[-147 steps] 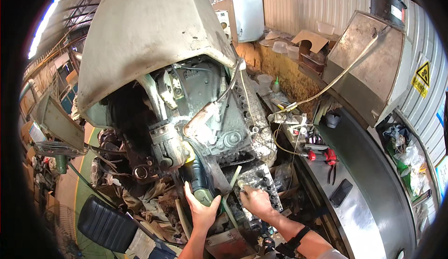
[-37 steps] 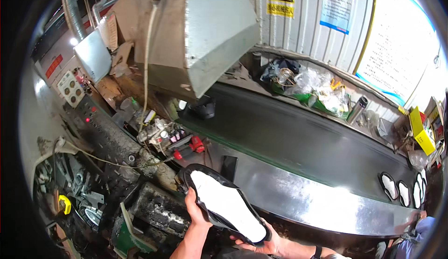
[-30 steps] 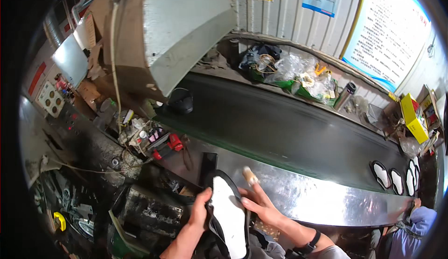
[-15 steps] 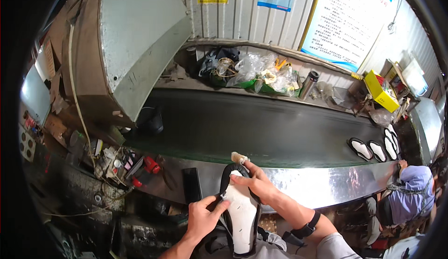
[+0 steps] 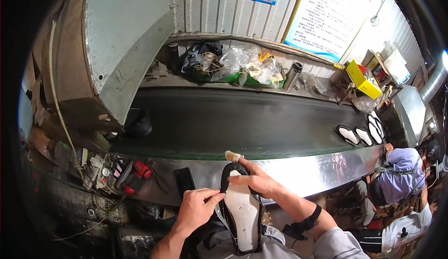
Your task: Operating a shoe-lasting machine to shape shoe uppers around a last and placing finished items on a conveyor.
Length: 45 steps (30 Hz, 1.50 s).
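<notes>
A black shoe upper with a white sole-shaped face (image 5: 243,217) points toe-away in front of me, its near end against my lap. My right hand (image 5: 261,182) grips the toe end from the right, with the thumb on the white face. A pale wrap covers a fingertip of that hand beyond the toe. At the left of the forefoot, my left hand (image 5: 201,206) pinches the black edge between thumb and forefinger. Whatever lies under the shoe upper is hidden.
Beyond runs a dark conveyor belt (image 5: 242,119) with a metal ledge (image 5: 298,168). A phone (image 5: 185,180) and red tool (image 5: 141,170) lie left. Several shoe pieces (image 5: 347,135) sit at the belt's right, near a co-worker (image 5: 402,170). A bottle (image 5: 292,76) stands behind.
My left thumb has come off the white face, and the fingers now pinch the black edge. The right hand keeps its hold. The surroundings have shifted left in the view.
</notes>
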Each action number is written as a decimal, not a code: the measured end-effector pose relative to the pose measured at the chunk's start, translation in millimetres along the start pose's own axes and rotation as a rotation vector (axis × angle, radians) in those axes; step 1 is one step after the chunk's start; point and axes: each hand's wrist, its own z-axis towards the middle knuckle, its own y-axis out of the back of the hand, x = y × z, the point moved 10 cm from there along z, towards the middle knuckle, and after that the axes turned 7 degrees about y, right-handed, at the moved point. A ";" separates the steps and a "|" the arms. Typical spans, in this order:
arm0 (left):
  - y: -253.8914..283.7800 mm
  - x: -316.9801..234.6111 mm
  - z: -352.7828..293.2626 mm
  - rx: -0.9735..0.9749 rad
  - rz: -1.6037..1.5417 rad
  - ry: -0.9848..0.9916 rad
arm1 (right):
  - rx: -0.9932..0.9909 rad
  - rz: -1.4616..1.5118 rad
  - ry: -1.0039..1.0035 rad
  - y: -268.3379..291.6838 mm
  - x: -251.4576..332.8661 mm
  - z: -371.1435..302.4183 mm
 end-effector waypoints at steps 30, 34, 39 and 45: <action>-66.2 -14.4 3.3 -0.517 -0.083 -0.043 | -0.066 0.169 0.141 18.2 -15.9 -5.3; -73.7 14.4 10.7 -0.431 -0.881 0.083 | -0.030 0.282 0.070 27.2 -23.9 -6.7; -99.3 35.2 -13.2 -0.426 -0.592 0.106 | -0.089 0.173 0.072 29.9 -29.3 -8.4; -106.1 -46.5 -10.3 -0.351 0.223 -0.364 | -0.117 0.256 0.001 49.3 -58.6 -0.4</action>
